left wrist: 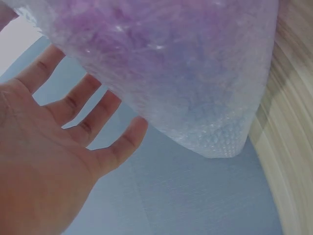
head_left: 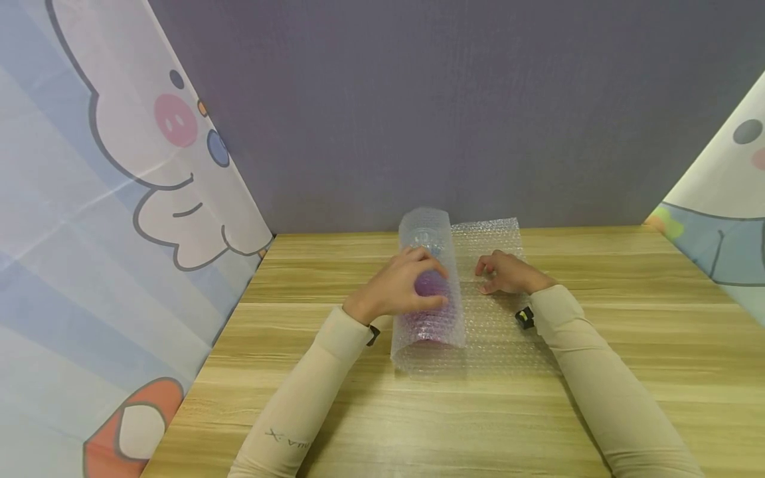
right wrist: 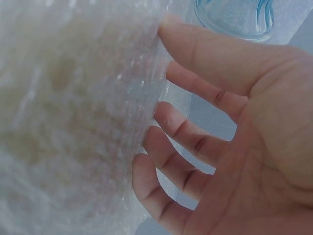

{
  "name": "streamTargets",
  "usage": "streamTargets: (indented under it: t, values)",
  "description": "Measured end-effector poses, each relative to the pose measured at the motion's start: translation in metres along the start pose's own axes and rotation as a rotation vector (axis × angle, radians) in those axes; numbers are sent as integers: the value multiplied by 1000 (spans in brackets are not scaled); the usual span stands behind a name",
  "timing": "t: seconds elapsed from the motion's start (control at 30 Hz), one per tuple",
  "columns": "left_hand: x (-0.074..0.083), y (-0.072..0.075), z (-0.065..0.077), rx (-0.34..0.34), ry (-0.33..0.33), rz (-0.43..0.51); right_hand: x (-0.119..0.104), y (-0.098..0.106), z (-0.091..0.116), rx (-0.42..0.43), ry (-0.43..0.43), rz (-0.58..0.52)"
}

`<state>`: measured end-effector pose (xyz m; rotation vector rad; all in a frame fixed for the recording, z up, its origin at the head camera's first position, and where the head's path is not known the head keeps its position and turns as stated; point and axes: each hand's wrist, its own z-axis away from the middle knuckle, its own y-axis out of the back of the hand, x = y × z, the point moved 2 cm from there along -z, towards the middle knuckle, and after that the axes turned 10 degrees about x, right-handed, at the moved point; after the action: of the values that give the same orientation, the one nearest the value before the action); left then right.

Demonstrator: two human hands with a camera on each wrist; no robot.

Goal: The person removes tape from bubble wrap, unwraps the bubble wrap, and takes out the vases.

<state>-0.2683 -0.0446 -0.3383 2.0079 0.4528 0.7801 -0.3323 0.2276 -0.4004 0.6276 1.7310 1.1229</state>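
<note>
**Wrapping Status: Roll Partly Wound, Tail Loose**

Left hand (head_left: pixel 394 285): fingers spread wide and slightly arched over the roll, with the thumb well apart from them. In the left wrist view the fingertips touch the wrap; no closed grip is visible.

Right hand (head_left: pixel 508 273): fingers half-bent, with a gap to the thumb. In the right wrist view the fingertips rest against the bubble wrap (head_left: pixel 493 332); no pinch is evident.

Wrapped item (head_left: pixel 431 284): located beneath the left hand, inside the roll, its long axis pointing to 12 o'clock. The section toward 6 o'clock is purple; the section toward 12 o'clock is transparent with a blue tint. Its full shape is obscured by the wrap.

Wrap layout: the roll covers the item from above and extends past it at 12 o'clock. The end at 6 o'clock stands open. A flat tail spreads from the roll toward 3 o'clock, under the right hand.

Progress (judgement): covering is done; winding appears incomplete. The flat tail remains to be taken up and the ends remain to be closed. No fastening is visible.

Surroundings: the bench (head_left: pixel 335 405) carries the roll. A grey panel (head_left: pixel 418 113) stands beyond it at 12 o'clock.
</note>
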Motion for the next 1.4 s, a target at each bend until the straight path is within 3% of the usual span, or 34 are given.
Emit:
streamTargets:
  t: [0.63,1.4]
  values:
    - [22,1,6,-161,-34,-73,1,-3,0,-4,3,20]
    - [37,3,13,-284,-69,-83,-4,0,1,-14,-15,15]
